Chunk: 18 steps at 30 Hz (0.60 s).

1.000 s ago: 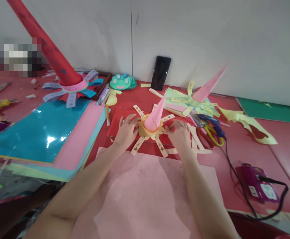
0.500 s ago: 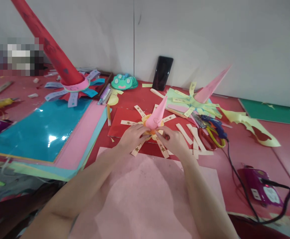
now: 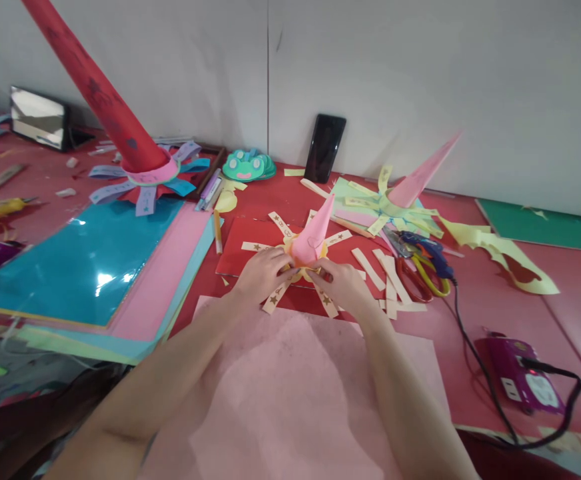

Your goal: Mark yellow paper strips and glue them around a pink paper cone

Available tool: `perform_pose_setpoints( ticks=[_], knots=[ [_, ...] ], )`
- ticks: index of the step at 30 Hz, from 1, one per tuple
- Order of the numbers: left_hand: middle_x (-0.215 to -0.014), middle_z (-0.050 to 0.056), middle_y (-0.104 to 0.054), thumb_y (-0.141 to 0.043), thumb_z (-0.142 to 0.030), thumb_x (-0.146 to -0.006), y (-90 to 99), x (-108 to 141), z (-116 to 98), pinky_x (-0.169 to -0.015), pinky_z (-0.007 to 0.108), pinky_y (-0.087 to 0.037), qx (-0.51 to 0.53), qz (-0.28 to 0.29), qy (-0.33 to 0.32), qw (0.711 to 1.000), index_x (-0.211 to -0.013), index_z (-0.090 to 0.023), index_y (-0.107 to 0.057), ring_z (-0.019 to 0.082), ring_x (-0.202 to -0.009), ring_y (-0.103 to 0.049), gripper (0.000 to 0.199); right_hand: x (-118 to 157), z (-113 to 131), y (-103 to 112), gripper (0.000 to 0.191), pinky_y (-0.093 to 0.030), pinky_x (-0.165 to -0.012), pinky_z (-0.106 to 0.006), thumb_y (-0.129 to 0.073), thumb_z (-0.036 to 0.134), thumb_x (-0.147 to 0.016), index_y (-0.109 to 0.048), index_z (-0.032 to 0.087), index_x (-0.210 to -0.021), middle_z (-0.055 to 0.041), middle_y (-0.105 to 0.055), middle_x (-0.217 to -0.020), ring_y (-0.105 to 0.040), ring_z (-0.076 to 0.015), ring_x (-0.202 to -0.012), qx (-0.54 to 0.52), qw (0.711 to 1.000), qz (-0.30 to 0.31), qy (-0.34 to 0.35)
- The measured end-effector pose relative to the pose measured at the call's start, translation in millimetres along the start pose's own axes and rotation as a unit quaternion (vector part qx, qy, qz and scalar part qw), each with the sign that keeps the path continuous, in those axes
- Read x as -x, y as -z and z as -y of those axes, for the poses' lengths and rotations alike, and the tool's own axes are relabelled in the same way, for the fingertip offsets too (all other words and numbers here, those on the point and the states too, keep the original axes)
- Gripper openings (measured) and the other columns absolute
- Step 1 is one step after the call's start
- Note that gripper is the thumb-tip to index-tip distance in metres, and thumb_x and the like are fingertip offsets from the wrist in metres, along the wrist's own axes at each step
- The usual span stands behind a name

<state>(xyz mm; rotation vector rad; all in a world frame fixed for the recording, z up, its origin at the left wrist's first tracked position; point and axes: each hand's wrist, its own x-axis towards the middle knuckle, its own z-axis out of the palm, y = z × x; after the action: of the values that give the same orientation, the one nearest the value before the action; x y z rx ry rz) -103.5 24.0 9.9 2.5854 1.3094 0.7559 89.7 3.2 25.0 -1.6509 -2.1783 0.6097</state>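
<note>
A pink paper cone stands tilted to the right on a yellow, flower-like paper base. Cream paper strips with stars and marks spread out from that base over a red board. My left hand grips the left front edge of the yellow base, fingers bent and pressed together. On the other side my right hand pinches the right front edge of the same base. Both hands' fingertips partly hide the rim of the cone.
Loose cream strips, scissors and a blue glue gun lie to the right. Its cord runs near a purple power box. A phone leans on the wall. A tall red cone stands left, behind a blue sheet.
My right hand's fingers have shifted slightly along the front of the yellow base. My left hand stays at its left edge, and the cone stands where it was.
</note>
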Motion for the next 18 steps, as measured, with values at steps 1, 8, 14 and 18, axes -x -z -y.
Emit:
perform_pose_setpoints(
  ticks=[1, 8, 14, 18],
  knots=[
    [-0.07, 0.0, -0.057, -0.044, -0.04, -0.088, -0.1, -0.1, 0.2, -0.064, 0.025, -0.039, -0.004, 0.001, 0.001, 1.0, -0.072, -0.019, -0.057, 0.014, -0.07, -0.053, 0.029, -0.3, -0.5, -1.0, 0.022, -0.032, -0.051, -0.023, -0.047, 0.041, -0.084, -0.06, 0.024, -0.086, 0.0013, -0.063, -0.062, -0.052, -0.0122, -0.051, 0.002, 1.0, -0.006, 0.002],
    [-0.069, 0.002, -0.06, -0.045, -0.039, -0.088, -1.9, -0.9, 0.4, -0.065, 0.027, -0.04, -0.032, 0.005, 0.014, 0.999, -0.068, -0.018, -0.058, 0.016, -0.071, -0.056, 0.031, -1.6, -2.2, -4.8, 0.021, -0.032, -0.052, -0.023, -0.046, 0.038, -0.084, -0.059, 0.023, -0.08, 0.0011, -0.061, -0.062, -0.05, -0.0117, -0.052, -0.012, 1.0, -0.004, 0.019],
    [-0.068, 0.001, -0.06, -0.046, -0.038, -0.087, -1.1, -1.1, -0.5, -0.066, 0.028, -0.04, -0.039, 0.006, 0.016, 0.999, -0.068, -0.018, -0.058, 0.016, -0.071, -0.056, 0.03, -2.5, 0.4, -4.6, 0.015, -0.033, -0.054, -0.023, -0.049, 0.033, -0.081, -0.056, 0.021, -0.075, 0.0007, -0.061, -0.063, -0.05, -0.0115, -0.053, -0.017, 1.0, -0.011, 0.002],
    [-0.07, 0.002, -0.061, -0.047, -0.038, -0.087, -0.8, -0.5, 0.0, -0.067, 0.027, -0.041, -0.036, 0.007, 0.017, 0.999, -0.07, -0.018, -0.059, 0.016, -0.073, -0.057, 0.028, -1.5, 1.0, -4.4, 0.015, -0.034, -0.054, -0.023, -0.049, 0.033, -0.081, -0.055, 0.021, -0.076, 0.0009, -0.061, -0.065, -0.051, -0.0113, -0.055, -0.027, 1.0, -0.004, 0.002]
  ],
)
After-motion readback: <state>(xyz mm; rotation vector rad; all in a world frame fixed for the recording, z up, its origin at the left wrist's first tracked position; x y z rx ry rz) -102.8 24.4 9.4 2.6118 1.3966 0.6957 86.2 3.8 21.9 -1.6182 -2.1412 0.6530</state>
